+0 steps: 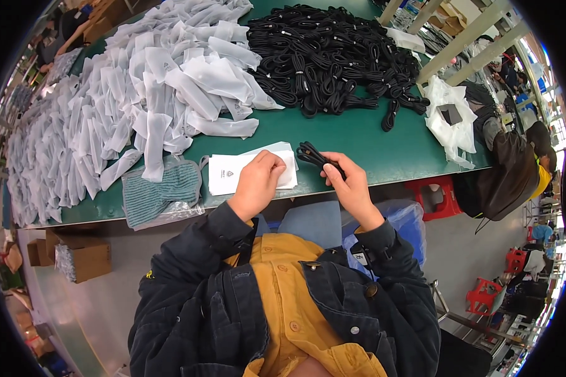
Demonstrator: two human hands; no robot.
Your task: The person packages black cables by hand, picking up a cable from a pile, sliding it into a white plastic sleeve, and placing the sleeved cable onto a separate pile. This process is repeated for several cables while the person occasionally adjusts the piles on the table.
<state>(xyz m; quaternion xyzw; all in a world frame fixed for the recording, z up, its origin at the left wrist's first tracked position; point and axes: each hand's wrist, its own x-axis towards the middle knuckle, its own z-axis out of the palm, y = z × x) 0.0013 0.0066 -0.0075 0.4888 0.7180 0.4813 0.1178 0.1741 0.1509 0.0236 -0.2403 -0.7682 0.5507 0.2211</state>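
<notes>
A flat white sleeve packet (pixel 251 171) with a small dark mark lies at the bench's (pixel 358 141) near edge, at about six o'clock on it, under the left hand (pixel 258 182). A big heap of empty whitish translucent packets (pixel 126 94) spreads from nine to twelve o'clock. On the floor at about eight o'clock stands an open brown cardboard box (pixel 85 257).

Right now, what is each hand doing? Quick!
Left hand: fingers curled shut on the white paper sleeve at the table edge.
Right hand: shut on a coiled black cable.
</notes>
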